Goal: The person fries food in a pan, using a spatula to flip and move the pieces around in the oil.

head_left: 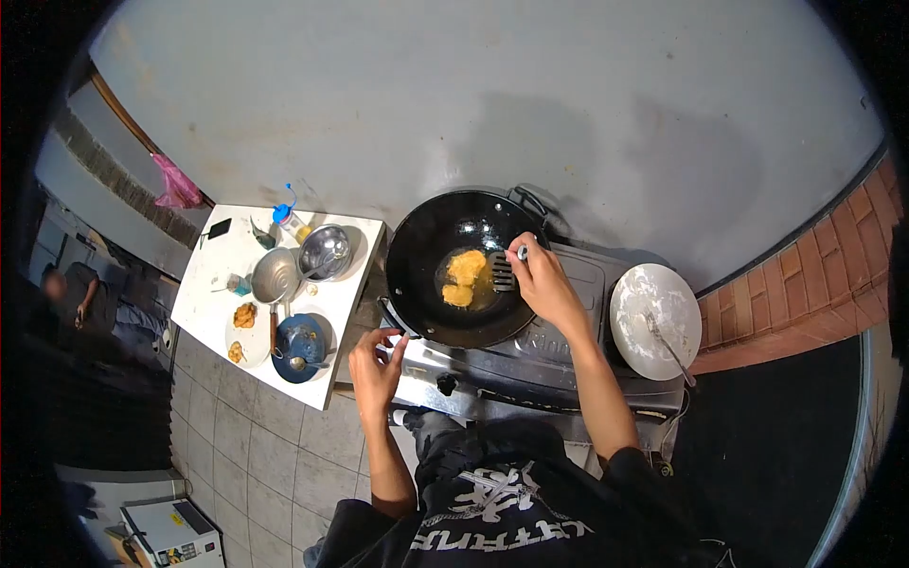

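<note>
My right hand (540,282) is closed round the handle of a slotted spatula (503,273), whose head is in the wok beside the food. Golden fried pieces (465,277) lie in a little oil at the bottom of the black wok (426,237). At the wok's near-left side, my left hand (377,367) has its thumb and fingers curled about the side handle (391,316). The wok stands on a metal gas stove (559,352) with a black knob in front.
Right of the stove is a white-dusted plate (653,312) with a fork-like utensil. On the left, a white table (210,289) carries a steel bowl (325,253), a saucepan (276,275), a blue plate (301,341), fried food (245,314) and a phone (220,228). A person (85,293) is far left.
</note>
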### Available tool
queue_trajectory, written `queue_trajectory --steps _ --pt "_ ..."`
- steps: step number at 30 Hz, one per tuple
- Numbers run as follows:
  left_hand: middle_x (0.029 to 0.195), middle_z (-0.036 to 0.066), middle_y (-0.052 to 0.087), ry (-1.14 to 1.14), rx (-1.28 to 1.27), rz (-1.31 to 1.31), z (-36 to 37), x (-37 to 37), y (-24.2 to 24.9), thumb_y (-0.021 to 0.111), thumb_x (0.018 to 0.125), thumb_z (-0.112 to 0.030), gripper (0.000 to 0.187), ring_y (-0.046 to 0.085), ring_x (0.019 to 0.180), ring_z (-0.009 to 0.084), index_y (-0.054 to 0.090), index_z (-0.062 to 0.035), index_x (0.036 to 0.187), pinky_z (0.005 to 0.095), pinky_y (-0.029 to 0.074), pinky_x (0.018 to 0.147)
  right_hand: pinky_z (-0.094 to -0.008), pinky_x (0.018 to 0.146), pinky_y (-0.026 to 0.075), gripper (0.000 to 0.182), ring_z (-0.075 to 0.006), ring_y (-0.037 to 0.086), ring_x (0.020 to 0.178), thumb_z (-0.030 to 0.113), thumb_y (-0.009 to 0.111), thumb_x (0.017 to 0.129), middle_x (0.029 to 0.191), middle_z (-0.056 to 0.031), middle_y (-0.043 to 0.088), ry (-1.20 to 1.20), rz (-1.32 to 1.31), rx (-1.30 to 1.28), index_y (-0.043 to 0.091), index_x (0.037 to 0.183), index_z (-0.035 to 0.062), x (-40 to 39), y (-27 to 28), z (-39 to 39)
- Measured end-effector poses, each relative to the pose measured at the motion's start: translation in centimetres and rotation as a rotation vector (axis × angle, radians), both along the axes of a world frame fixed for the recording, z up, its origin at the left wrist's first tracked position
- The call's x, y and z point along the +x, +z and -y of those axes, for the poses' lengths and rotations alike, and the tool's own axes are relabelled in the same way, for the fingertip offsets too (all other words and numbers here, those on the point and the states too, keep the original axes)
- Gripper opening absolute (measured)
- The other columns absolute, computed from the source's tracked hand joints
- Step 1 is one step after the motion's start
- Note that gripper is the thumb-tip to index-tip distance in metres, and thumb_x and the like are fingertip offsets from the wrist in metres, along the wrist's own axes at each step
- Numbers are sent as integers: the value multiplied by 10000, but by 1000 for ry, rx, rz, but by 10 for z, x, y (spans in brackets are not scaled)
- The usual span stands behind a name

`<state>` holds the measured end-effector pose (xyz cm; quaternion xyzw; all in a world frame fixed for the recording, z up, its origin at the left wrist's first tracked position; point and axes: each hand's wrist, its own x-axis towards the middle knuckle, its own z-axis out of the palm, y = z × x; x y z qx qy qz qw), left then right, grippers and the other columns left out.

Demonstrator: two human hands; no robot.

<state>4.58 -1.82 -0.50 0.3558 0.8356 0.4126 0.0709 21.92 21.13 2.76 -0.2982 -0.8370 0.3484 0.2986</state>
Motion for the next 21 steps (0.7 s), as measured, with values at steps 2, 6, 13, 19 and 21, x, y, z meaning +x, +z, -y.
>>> queue_trajectory --steps 2,6,13,19,21 --pt "771 101 625 6 15 7 0 1 -1 784 798 -189 215 530 568 175 722 -23 920 308 426 536 -415 665 471 143 -389 613 702 120 548 984 783 -215 611 -20 -29 -68 490 1031 -1 -3 -7 -3" --pt "767 100 622 19 17 10 1 3 0 785 800 -195 217 534 571 174 722 -25 920 306 427 536 -270 514 388 124 -74 477 546 115 527 1004 736 -47 608 -62 -271 -115 521 967 -3 -9 -29 -6" --pt "762 100 621 11 22 -5 -2 0 -1 785 803 -200 222 541 574 174 717 -20 914 306 432 533 -233 530 443 144 -60 522 568 129 511 1017 764 -22 609 -81 -327 -250 547 948 8 -16 -47 -1" --pt "738 99 620 -6 43 -27 -3 -9 -2 788 803 -207 224 538 570 180 716 -21 907 313 430 530 -228 519 454 153 -54 505 560 121 498 1022 829 -51 636 -108 -460 -331 534 949 -8 -23 -53 0" --pt "729 98 620 0 43 -36 -2 -12 -3 789 803 -208 223 536 568 181 717 -22 904 316 428 527 -226 516 450 154 -53 500 558 121 494 1024 833 -49 638 -112 -462 -304 533 950 -8 -22 -51 1"
